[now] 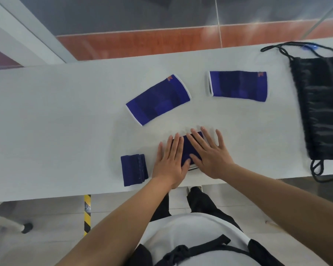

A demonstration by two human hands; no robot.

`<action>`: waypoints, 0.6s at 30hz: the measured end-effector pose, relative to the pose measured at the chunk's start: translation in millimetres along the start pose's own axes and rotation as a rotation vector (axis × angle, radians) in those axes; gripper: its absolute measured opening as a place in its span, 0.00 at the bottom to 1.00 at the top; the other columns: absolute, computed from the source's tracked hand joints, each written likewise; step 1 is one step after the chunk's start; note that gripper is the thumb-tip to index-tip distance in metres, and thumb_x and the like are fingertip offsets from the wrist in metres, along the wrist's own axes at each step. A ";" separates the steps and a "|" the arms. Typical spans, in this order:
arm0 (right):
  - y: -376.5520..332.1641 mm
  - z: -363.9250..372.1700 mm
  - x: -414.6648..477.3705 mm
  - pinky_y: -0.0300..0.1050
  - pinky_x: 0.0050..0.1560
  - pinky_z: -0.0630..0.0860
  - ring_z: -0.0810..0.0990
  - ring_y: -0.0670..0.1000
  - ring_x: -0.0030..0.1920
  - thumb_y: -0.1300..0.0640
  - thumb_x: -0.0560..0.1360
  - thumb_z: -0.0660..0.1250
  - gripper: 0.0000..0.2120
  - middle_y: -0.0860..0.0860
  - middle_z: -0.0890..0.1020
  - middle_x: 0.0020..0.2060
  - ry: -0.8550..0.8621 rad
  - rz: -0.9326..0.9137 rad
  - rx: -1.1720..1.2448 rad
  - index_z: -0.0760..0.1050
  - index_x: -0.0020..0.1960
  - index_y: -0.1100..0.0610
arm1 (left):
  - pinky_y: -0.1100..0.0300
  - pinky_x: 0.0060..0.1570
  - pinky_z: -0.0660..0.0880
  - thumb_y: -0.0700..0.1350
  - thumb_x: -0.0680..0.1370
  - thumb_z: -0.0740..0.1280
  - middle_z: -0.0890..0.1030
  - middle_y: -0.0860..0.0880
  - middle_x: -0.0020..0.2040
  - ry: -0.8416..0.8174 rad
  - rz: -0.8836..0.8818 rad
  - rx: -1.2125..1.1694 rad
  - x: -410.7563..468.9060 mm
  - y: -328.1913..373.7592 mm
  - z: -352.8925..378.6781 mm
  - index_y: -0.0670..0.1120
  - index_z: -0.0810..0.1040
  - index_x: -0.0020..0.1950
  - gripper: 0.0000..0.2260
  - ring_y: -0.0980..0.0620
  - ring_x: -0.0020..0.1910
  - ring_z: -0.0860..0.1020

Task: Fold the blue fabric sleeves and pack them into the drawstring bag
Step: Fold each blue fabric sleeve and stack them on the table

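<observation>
Two blue fabric sleeves lie flat and unfolded on the white table [46, 116]: one tilted at centre [158, 99], one further right [238, 86]. A folded sleeve [134, 169] rests near the front edge, left of my hands. Another folded sleeve [186, 148] lies under both palms. My left hand [170, 162] and my right hand [208, 152] press flat on it with fingers spread. The black drawstring bag [323, 108] lies flat at the table's right end, cords trailing at both ends.
The table's front edge runs just below my wrists. Beyond the far edge is a red and grey floor. A yellow-black striped strip [87, 214] and a chair foot [26, 227] show under the table at left.
</observation>
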State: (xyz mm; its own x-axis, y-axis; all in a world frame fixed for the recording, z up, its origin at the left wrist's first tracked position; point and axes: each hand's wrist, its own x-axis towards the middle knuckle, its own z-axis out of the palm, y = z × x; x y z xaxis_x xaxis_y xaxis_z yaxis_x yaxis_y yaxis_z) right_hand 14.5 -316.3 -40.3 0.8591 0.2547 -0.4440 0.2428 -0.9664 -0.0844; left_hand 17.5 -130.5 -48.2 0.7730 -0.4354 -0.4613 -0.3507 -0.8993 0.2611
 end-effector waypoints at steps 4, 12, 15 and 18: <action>-9.6 -3.2 -4.0 0.65 0.77 0.41 0.40 0.55 0.80 0.37 0.79 0.34 0.33 0.48 0.43 0.81 0.002 0.073 0.069 0.38 0.80 0.48 | 0.44 0.77 0.37 0.59 0.83 0.49 0.34 0.49 0.80 -0.066 0.039 -0.013 1.9 -4.1 -21.8 0.47 0.34 0.79 0.33 0.49 0.78 0.32; -24.4 -24.4 -10.6 0.61 0.77 0.44 0.43 0.53 0.80 0.44 0.81 0.55 0.32 0.46 0.46 0.81 0.024 0.211 0.280 0.44 0.80 0.42 | 0.52 0.74 0.61 0.47 0.77 0.67 0.68 0.49 0.75 0.124 -0.027 -0.501 19.3 -40.7 -103.0 0.49 0.66 0.76 0.27 0.48 0.74 0.65; -31.6 -30.8 -20.0 0.58 0.77 0.45 0.45 0.51 0.80 0.45 0.80 0.58 0.30 0.46 0.48 0.81 0.063 0.313 0.438 0.50 0.80 0.43 | 0.50 0.70 0.67 0.46 0.76 0.69 0.71 0.46 0.73 0.181 -0.176 -0.586 40.6 -78.8 -126.1 0.47 0.68 0.74 0.27 0.46 0.71 0.70; -41.4 -33.7 -31.1 0.54 0.77 0.47 0.48 0.49 0.80 0.45 0.80 0.60 0.28 0.46 0.53 0.81 0.120 0.409 0.579 0.58 0.78 0.45 | 0.48 0.66 0.70 0.49 0.75 0.69 0.72 0.45 0.71 0.144 -0.319 -0.491 63.5 -107.0 -136.6 0.47 0.68 0.74 0.28 0.42 0.69 0.71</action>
State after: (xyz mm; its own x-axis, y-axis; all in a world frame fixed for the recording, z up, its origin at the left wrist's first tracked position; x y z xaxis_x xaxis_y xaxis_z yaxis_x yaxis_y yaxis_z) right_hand -7.1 -283.0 7.1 0.8819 -0.1618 -0.4429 -0.3584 -0.8404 -0.4066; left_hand 176.4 -56.5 10.4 0.8759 -0.1069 -0.4705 0.1683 -0.8463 0.5055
